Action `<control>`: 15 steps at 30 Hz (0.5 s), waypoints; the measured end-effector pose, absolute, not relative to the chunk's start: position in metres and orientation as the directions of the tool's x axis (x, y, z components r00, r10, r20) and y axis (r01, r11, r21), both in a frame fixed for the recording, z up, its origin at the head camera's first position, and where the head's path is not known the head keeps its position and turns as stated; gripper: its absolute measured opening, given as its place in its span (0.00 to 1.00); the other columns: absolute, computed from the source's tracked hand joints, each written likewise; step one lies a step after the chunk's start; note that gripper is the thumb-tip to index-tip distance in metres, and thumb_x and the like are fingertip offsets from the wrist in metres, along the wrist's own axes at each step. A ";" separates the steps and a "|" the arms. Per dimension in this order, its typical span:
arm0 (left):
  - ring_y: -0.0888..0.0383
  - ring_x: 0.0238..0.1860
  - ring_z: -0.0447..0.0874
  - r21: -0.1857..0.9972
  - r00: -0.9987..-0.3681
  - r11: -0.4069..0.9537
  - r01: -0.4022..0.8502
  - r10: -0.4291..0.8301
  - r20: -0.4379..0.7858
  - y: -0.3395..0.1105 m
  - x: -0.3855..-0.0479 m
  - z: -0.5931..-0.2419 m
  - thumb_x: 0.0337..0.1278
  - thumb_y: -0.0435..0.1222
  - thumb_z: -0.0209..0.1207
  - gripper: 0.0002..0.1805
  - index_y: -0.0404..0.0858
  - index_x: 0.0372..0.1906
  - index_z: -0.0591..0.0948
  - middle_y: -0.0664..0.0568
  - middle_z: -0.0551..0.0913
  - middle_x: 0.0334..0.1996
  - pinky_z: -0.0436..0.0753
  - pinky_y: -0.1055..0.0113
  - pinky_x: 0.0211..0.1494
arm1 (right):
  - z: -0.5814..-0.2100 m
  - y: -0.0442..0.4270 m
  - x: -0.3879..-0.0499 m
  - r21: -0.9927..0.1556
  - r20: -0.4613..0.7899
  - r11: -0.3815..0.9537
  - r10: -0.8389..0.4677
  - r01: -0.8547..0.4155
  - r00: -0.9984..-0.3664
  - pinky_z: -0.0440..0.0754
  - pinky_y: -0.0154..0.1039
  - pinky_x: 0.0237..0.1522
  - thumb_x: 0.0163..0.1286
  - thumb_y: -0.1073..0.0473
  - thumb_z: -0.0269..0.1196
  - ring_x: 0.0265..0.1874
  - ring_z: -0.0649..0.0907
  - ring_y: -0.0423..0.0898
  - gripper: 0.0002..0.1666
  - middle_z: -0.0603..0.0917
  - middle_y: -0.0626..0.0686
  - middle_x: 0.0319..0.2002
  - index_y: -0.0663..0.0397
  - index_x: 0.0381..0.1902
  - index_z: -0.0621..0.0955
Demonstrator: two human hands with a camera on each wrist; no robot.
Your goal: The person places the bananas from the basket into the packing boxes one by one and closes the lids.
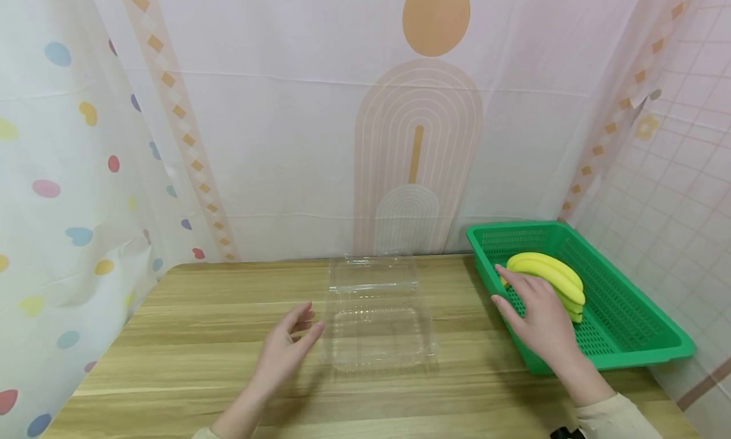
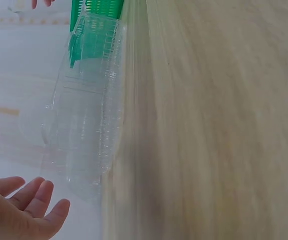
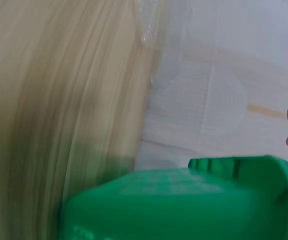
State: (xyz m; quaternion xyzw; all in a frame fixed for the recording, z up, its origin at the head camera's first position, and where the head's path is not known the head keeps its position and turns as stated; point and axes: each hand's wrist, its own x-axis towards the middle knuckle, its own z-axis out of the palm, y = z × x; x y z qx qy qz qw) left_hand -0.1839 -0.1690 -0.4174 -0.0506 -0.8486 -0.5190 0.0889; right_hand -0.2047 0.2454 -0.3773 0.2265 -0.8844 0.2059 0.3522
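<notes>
A clear plastic clamshell box [image 1: 379, 340] lies with its lid [image 1: 374, 274] raised at the back, in the middle of the wooden table. Just left of it my left hand [image 1: 285, 344] hovers with relaxed fingers, apart from the box and holding nothing. My right hand [image 1: 539, 315] is over the left side of the green basket [image 1: 634, 293], its fingers spread and nothing between them. Inside the basket lies a bunch of yellow bananas [image 1: 548, 274], partly hidden behind that hand. In the right wrist view, the basket's wall [image 3: 184, 205] covers the bananas.
The wooden table [image 1: 188, 337] backs onto a patterned curtain [image 1: 285, 141]. More printed cloth hangs at the left and right sides. The basket's rim stands above the tabletop at the right end.
</notes>
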 end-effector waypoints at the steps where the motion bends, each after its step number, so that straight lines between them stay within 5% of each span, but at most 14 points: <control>1: 0.42 0.58 0.76 0.878 -0.981 0.449 0.168 -0.013 0.194 -0.169 -0.184 -0.418 0.66 0.44 0.62 0.34 0.28 0.68 0.68 0.35 0.76 0.60 0.77 0.47 0.61 | -0.377 0.247 -0.205 -0.204 0.717 0.814 -0.254 -0.544 -0.649 0.76 0.59 0.51 0.57 0.66 0.72 0.50 0.78 0.63 0.34 0.83 0.62 0.48 0.60 0.63 0.76; 8: 0.43 0.57 0.76 0.903 -0.989 0.410 0.127 -0.023 0.149 -0.171 -0.184 -0.420 0.66 0.42 0.62 0.33 0.28 0.68 0.69 0.36 0.77 0.58 0.79 0.49 0.59 | -0.373 0.261 -0.206 -0.223 0.716 0.805 -0.248 -0.550 -0.653 0.73 0.60 0.51 0.58 0.66 0.72 0.49 0.79 0.63 0.30 0.83 0.62 0.49 0.62 0.60 0.79; 15: 0.45 0.55 0.76 0.973 -0.999 0.227 0.035 -0.019 0.040 -0.173 -0.191 -0.424 0.68 0.37 0.60 0.31 0.27 0.69 0.67 0.35 0.75 0.59 0.85 0.59 0.51 | -0.366 0.271 -0.208 -0.217 0.693 0.824 -0.248 -0.523 -0.677 0.73 0.62 0.52 0.56 0.66 0.73 0.49 0.79 0.64 0.31 0.83 0.63 0.50 0.62 0.60 0.79</control>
